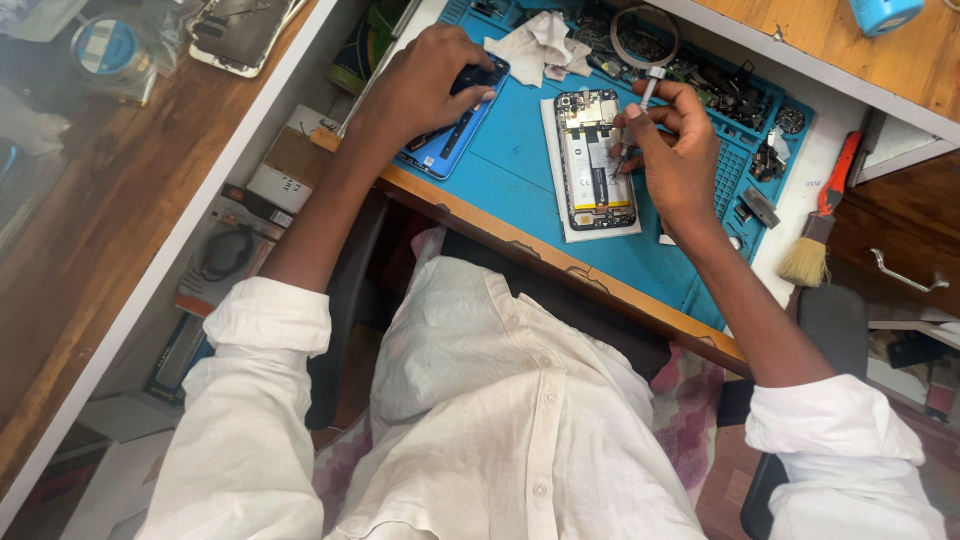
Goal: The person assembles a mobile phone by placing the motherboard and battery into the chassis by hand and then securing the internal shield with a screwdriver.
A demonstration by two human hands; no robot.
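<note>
An opened phone [593,160] with its back off lies on a white pad on the blue work mat [510,160]. My right hand [675,150] grips a small screwdriver [646,95], its tip down at the phone's right side. My left hand [425,80] rests on a blue phone back cover [450,135] at the mat's left edge, fingers curled over its dark top end.
A crumpled white cloth [540,45] lies at the mat's far side. Small parts fill the mat's tray compartments [740,100]. A brush with an orange handle [815,235] lies right of the mat. Boxes sit on a shelf [250,200] to the left.
</note>
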